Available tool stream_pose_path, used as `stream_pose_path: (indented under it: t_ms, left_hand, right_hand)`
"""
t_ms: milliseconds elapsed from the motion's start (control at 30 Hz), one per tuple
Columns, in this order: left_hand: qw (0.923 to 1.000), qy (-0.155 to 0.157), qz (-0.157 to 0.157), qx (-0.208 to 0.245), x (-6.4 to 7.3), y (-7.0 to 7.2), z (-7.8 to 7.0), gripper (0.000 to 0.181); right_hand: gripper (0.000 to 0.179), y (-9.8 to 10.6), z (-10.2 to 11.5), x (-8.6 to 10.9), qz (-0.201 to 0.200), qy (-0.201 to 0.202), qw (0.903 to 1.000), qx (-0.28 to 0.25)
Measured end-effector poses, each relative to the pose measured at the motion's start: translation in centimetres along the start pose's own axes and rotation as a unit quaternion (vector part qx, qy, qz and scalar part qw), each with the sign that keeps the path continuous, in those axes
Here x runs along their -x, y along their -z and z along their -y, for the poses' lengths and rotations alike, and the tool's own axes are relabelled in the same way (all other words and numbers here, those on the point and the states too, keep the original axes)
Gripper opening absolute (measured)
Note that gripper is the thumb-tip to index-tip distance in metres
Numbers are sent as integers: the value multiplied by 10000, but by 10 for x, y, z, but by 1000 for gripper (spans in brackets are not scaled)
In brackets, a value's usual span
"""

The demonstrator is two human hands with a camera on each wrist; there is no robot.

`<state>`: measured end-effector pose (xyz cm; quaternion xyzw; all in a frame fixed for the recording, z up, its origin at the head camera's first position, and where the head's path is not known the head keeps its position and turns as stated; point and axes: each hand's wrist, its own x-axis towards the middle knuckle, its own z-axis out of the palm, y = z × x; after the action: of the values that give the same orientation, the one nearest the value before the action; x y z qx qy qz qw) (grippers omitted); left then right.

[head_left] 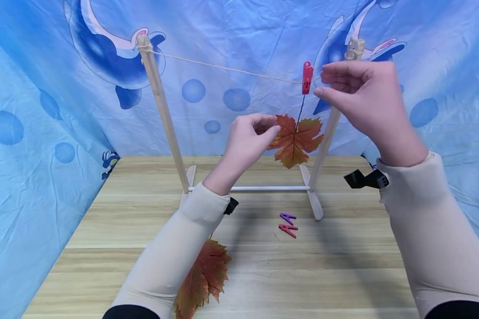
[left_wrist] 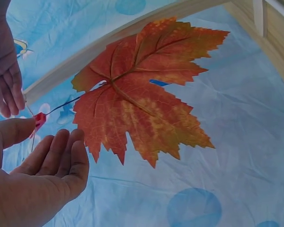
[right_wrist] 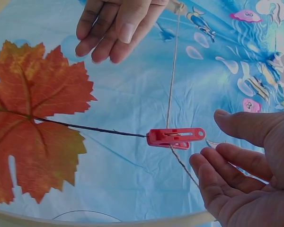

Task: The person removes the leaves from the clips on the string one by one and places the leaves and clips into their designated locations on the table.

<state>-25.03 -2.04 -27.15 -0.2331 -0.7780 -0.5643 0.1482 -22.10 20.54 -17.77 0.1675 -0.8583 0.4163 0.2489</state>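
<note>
An orange-red maple-like leaf point(head_left: 294, 141) hangs by its dark stem from a red clothespin point(head_left: 307, 78), which is clipped on a thin string point(head_left: 223, 68). My right hand point(head_left: 361, 91) is just right of the clothespin, its thumb and fingers spread apart with nothing between them. In the right wrist view the clothespin point(right_wrist: 175, 136) sits free of that hand's fingertips. Beside the leaf's left edge is my left hand point(head_left: 251, 135), fingers loosely bent. The left wrist view shows a gap between its thumb and fingers, which hold nothing.
The string runs between two wooden posts point(head_left: 159, 102) of a stand with a white crossbar point(head_left: 269, 188). A purple clothespin point(head_left: 288, 218) and a pink-red clothespin point(head_left: 289, 230) lie on the wooden table point(head_left: 343, 266). Another leaf point(head_left: 207, 274) lies partly under my left forearm.
</note>
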Motion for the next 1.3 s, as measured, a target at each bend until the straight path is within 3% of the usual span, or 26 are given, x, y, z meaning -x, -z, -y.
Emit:
stream_pose_path:
  t_ms: [400, 633, 833, 1100, 1300]
  left_hand:
    - [9993, -213, -2, -295, -25, -9, -16, 21]
    - [9990, -83, 32, -436, -42, -16, -22, 23]
    - [9976, -56, 131, -675, -53, -26, -17, 25]
    - [9962, -54, 504, -705, -57, -34, -13, 22]
    - [9947, -159, 510, -881, -57, -36, -9, 15]
  right_hand:
    - [47, -1, 15, -26, 134, -76, 9985, 530]
    - [63, -2, 29, -38, 797, -405, 9889, 1187]
    - [61, -9, 33, -47, 1074, -495, 9810, 1541]
    - [54, -11, 31, -52, 1127, -423, 9762, 1803]
    - [46, -13, 35, -54, 1358, -326, 9737, 1799]
